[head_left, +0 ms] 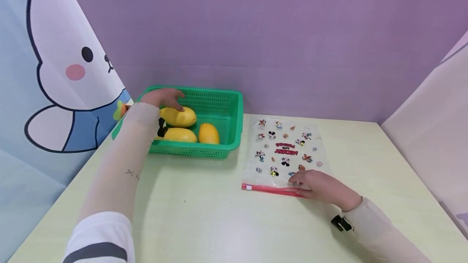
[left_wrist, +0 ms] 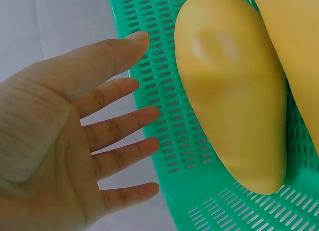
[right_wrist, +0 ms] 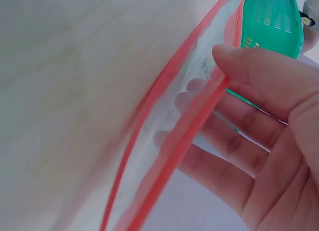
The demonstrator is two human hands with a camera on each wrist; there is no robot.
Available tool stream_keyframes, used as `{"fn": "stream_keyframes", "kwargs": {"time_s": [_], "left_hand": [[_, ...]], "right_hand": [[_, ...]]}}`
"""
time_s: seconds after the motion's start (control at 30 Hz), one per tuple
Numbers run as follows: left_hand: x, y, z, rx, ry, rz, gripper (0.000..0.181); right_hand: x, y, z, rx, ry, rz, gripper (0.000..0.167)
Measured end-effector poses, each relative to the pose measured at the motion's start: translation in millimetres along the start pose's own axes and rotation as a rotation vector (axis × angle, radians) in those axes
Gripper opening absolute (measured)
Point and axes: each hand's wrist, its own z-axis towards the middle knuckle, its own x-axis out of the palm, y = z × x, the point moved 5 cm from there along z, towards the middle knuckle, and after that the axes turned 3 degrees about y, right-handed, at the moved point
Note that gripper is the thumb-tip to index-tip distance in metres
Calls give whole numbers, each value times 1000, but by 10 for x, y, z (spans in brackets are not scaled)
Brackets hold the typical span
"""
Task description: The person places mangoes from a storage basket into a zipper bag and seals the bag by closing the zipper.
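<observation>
In the head view my left hand (head_left: 164,97) is over the left part of a green basket (head_left: 234,147), by a yellow mango (head_left: 183,117). Its fingers are spread and hold nothing in the left wrist view, where the hand (left_wrist: 60,126) lies beside the mango (left_wrist: 234,101). A clear zip bag (head_left: 265,145) printed with cartoon figures lies flat on the table, its red zip edge towards me. My right hand (head_left: 323,188) holds that edge near its right end. The right wrist view shows the bag's red-rimmed mouth (right_wrist: 149,191) parted, thumb and fingers of the hand (right_wrist: 274,106) pinching one side.
Two more yellow mangoes (head_left: 180,135) (head_left: 209,134) lie in the basket's front part. Behind the pale table (head_left: 197,222) hangs a purple cloth (head_left: 278,44). A cloth with a cartoon rabbit (head_left: 55,52) hangs at the left, and a pale one (head_left: 435,125) at the right.
</observation>
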Motion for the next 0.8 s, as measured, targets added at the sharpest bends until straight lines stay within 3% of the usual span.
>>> {"fn": "stream_keyframes", "kwargs": {"time_s": [0.43, 0.8], "left_hand": [[21, 38, 60, -3, 17, 4, 69], [89, 117, 112, -33, 40, -35, 71]], "right_hand": [[-46, 38, -43, 92, -53, -60, 16], [-86, 99, -55, 53, -125, -88, 15]]}}
